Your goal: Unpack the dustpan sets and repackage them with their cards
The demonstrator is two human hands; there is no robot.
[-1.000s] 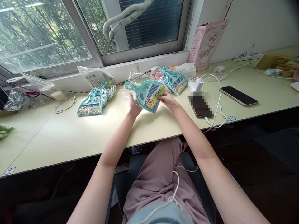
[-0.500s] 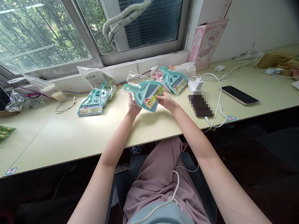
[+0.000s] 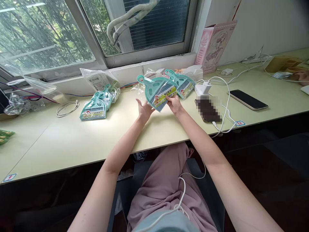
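Stretching across the scene, the pale yellow table (image 3: pixel 72 138) runs from left to right below the sliding window (image 3: pixel 149 58). At the far right of the window stands a tall pink box (image 3: pixel 214 46). Near the middle, a teal dustpan set (image 3: pixel 156 91) in clear wrapping is held above the table, tilted, its handle toward the far left and its brush and yellow label facing up. A left pile of wrapped sets (image 3: pixel 96 104) lies well apart from it, a clear bag (image 3: pixel 96 79) at its far side. The right pile of wrapped sets (image 3: pixel 183 86) is just beyond the held one, partly hidden. A dark phone (image 3: pixel 248 100) lies at the right; a phone with a blurred screen (image 3: pixel 208 111) lies nearer the middle, cabled. The right hand (image 3: pixel 174 103) grasps the set's right corner, thumb over the label. The left hand (image 3: pixel 145 112) is open, fingers spread by the set's near left edge; whether it touches, I cannot tell. A white charger (image 3: pixel 203 88) sits beside the blurred phone.
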